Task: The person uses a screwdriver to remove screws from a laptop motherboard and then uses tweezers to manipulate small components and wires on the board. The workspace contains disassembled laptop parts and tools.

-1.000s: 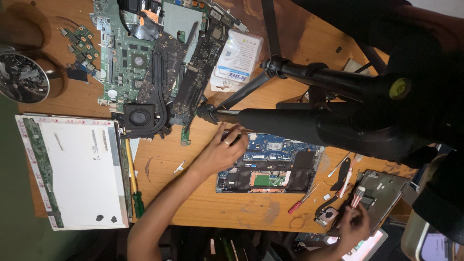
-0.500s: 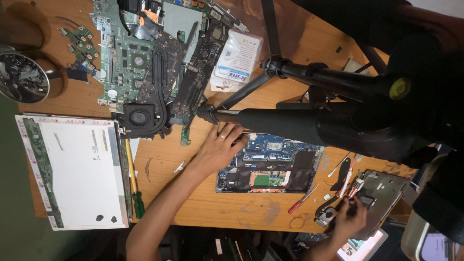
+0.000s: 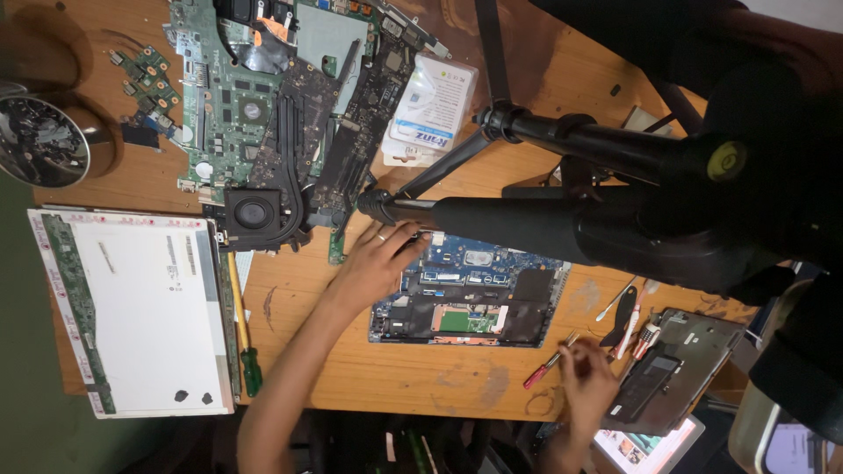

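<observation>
A blue laptop motherboard (image 3: 474, 298) lies on the wooden table (image 3: 421, 377). My left hand (image 3: 379, 260) rests on its upper left corner with the fingers spread and a ring on one finger, holding nothing. Just right of the board's lower corner, my right hand (image 3: 585, 379) has its fingers curled on the metal end of a small red screwdriver (image 3: 543, 370). To the right of that hand lies a grey laptop cover panel (image 3: 674, 369). Between the two sit a few small hand tools (image 3: 625, 312).
A black tripod (image 3: 562, 219) crosses the view above the blue board. Green and dark circuit boards with a fan (image 3: 255, 211) fill the top. A white screen panel (image 3: 140, 307) lies at the left beside a green-handled screwdriver (image 3: 249, 364). A white packet (image 3: 430, 110) and a round dish (image 3: 39, 140) also stand by.
My right hand has moved left from the grey cover panel to the red screwdriver. My left hand has slid a little further onto the blue board.
</observation>
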